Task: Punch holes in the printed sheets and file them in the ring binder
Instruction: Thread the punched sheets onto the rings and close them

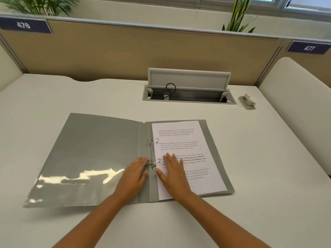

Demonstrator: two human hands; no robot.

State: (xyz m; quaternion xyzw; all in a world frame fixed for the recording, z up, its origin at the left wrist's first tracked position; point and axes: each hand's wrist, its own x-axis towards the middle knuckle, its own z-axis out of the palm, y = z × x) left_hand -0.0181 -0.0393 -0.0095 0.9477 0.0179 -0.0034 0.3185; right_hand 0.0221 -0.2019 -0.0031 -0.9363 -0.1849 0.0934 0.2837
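Observation:
A grey ring binder [93, 154] lies spread flat on the white desk. Its two metal rings, the far ring [153, 141] and the near ring [153, 163], stand open along the spine. Printed sheets [189, 145] rest on the right cover with their holes over the right ring prongs. My left hand [135, 171] lies flat on the left cover, fingertips at the near ring. My right hand [174, 173] presses flat on the sheets just right of that ring, thumb near the spine. A grey hole punch [247, 102] sits at the far right of the desk.
An open cable hatch [189, 90] with a black plug and raised lid is sunk into the desk behind the binder. A beige partition [136, 51] with number plates closes the back. A white side panel [295, 97] bounds the right.

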